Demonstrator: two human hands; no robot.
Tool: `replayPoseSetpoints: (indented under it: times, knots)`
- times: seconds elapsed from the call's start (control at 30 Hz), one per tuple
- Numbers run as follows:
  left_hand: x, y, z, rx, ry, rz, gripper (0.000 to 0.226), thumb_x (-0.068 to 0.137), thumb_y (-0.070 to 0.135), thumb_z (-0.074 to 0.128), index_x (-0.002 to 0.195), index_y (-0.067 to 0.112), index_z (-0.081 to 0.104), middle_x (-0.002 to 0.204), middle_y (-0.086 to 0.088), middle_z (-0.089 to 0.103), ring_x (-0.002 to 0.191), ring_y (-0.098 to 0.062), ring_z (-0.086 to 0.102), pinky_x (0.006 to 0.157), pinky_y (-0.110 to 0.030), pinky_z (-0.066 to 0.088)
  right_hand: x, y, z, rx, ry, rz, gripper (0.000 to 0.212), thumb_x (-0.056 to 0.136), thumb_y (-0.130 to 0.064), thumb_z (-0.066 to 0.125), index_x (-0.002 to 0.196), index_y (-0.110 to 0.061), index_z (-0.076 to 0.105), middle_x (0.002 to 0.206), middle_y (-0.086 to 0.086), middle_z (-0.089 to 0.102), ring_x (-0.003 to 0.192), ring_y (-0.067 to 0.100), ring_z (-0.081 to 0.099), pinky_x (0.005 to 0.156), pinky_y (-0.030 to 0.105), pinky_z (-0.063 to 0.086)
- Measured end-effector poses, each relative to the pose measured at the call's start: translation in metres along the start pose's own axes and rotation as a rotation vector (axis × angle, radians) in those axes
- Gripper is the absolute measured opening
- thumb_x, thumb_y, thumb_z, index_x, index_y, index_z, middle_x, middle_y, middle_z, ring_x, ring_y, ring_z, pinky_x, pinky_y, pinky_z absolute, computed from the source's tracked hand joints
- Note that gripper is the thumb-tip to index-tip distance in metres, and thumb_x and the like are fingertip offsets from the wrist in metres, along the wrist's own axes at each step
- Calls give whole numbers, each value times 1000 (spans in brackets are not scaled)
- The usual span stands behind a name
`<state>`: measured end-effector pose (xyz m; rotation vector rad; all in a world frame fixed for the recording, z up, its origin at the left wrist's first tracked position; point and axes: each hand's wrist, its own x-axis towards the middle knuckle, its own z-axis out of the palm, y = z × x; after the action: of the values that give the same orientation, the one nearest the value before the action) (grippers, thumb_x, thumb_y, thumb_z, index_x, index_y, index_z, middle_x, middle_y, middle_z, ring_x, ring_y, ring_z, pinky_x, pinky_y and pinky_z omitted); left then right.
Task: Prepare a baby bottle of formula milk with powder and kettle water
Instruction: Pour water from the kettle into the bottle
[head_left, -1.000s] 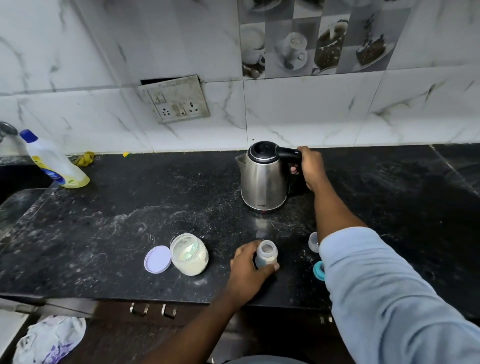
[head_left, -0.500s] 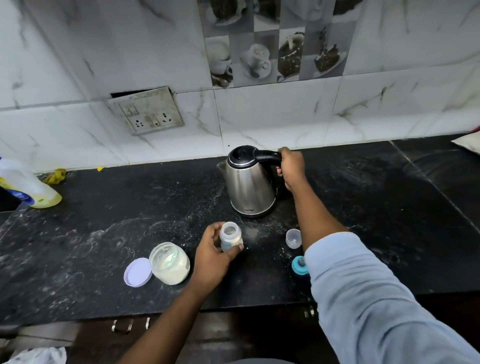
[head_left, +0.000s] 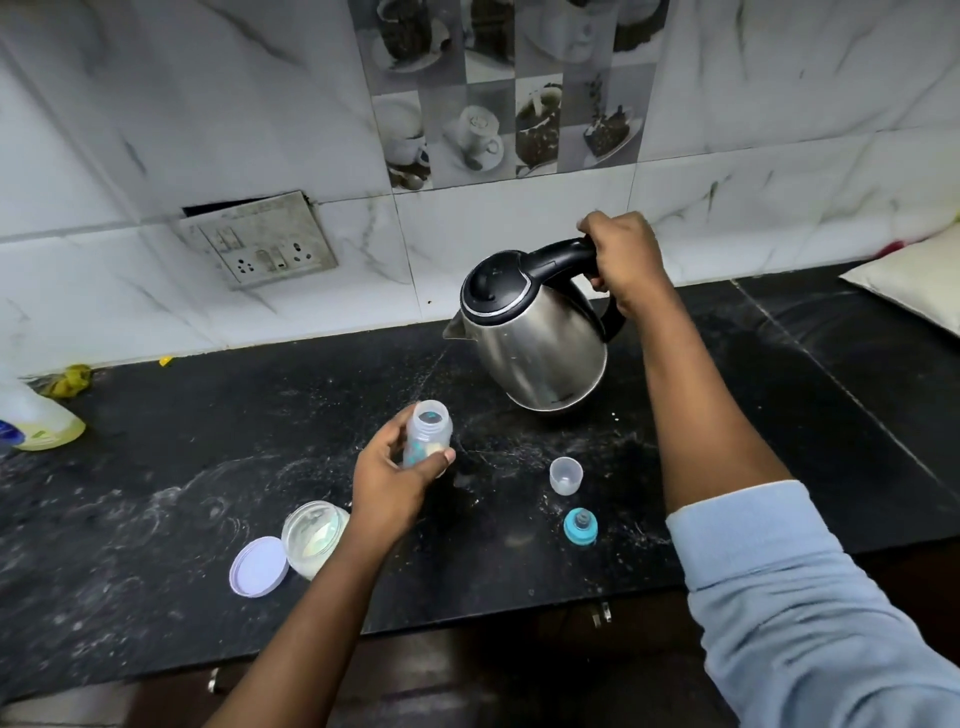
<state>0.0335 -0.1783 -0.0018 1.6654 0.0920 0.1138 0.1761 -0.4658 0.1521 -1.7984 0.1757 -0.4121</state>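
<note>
Right hand (head_left: 626, 260) is wrapped tight round the black handle of the steel electric kettle (head_left: 535, 338), lifted and tipped spout-left. Left hand (head_left: 389, 478) grips the open clear plastic baby bottle (head_left: 427, 434), raised below the spout. On the black stone counter (head_left: 208, 441) sit an open powder jar (head_left: 311, 535), its lilac lid (head_left: 258, 566), a clear cap (head_left: 566, 474) and a teal teat ring (head_left: 581, 526).

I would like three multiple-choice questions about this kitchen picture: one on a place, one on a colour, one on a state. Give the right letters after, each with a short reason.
1. Where is the purple lid?
A. on the powder jar
B. on the counter beside the jar
C. on the kettle

2. What colour is the teat ring?
A. red
B. yellow
C. teal

3. How is the kettle?
A. lifted and tilted
B. flat on the counter
C. lying on its side

Answers:
1 B, it lies left of the open powder jar.
2 C, teal against the black counter.
3 A, the right hand holds it up, spout lowered toward the baby bottle in the left hand.
</note>
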Motion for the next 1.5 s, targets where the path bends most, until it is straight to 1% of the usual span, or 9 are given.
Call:
replayPoseSetpoints:
  times: [0.07, 0.13, 0.23, 0.33, 0.43, 0.67, 0.83, 1.23, 1.5]
  knots:
    - [0, 4, 3, -5, -12, 2, 63, 77, -6, 88, 132, 16, 70, 125, 1, 77, 114, -16, 72, 102, -32, 55, -6, -14, -7, -47, -15, -52, 34, 82, -32, 59, 56, -10, 55, 47, 10, 44, 35, 22, 41, 43, 27, 34]
    - [-1, 7, 6, 4, -28, 14, 63, 76, -7, 88, 132, 14, 70, 126, 1, 77, 113, -13, 71, 99, -26, 56, -13, -24, -13, -82, -43, -95, 40, 83, -32, 59, 50, -11, 49, 44, 9, 44, 37, 22, 40, 45, 28, 34]
    - [-5, 9, 9, -1, -46, 21, 63, 76, -10, 87, 133, 11, 69, 124, 1, 77, 107, -6, 71, 93, -17, 56, -24, -34, -21, -117, -83, -148, 46, 83, -33, 59, 53, 0, 47, 47, 13, 40, 40, 23, 39, 47, 32, 33]
    - [-9, 9, 9, -1, -68, 19, 63, 75, -12, 86, 132, 10, 70, 121, 2, 78, 102, -2, 71, 88, -15, 55, -36, -38, -26, -168, -100, -190, 49, 83, -34, 58, 53, 2, 44, 46, 13, 37, 39, 24, 38, 49, 33, 33]
    - [-16, 8, 7, -3, -96, 9, 62, 75, -12, 87, 127, 19, 71, 117, 7, 79, 103, -2, 72, 88, -16, 56, -47, -40, -29, -230, -104, -227, 51, 84, -34, 57, 57, 7, 42, 49, 13, 34, 42, 24, 38, 50, 38, 35]
    - [-31, 8, 8, -29, -111, 19, 61, 74, -13, 87, 125, 19, 72, 116, 3, 80, 102, -1, 72, 87, -15, 55, -68, -47, -30, -402, -137, -304, 50, 88, -31, 58, 56, -3, 32, 59, 8, 22, 54, 20, 24, 53, 47, 30]
    - [-35, 5, 12, -45, -137, 5, 61, 75, -11, 88, 127, 18, 72, 120, 2, 79, 106, -6, 73, 90, -17, 54, -73, -50, -28, -475, -156, -327, 48, 89, -29, 57, 55, -15, 28, 58, 5, 20, 54, 19, 20, 53, 46, 28]
    - [-39, 6, 19, -83, -142, 2, 61, 75, -11, 87, 122, 26, 72, 115, 9, 80, 105, -5, 72, 90, -17, 54, -76, -60, -27, -563, -156, -353, 49, 90, -27, 58, 56, -7, 28, 60, 12, 22, 54, 22, 23, 53, 48, 32]
    - [-37, 3, 22, -71, -144, 8, 62, 75, -10, 88, 126, 22, 71, 116, 12, 79, 105, -2, 71, 88, -15, 54, -77, -63, -27, -577, -169, -347, 48, 90, -25, 58, 55, -15, 26, 59, 8, 19, 52, 19, 19, 53, 40, 21]
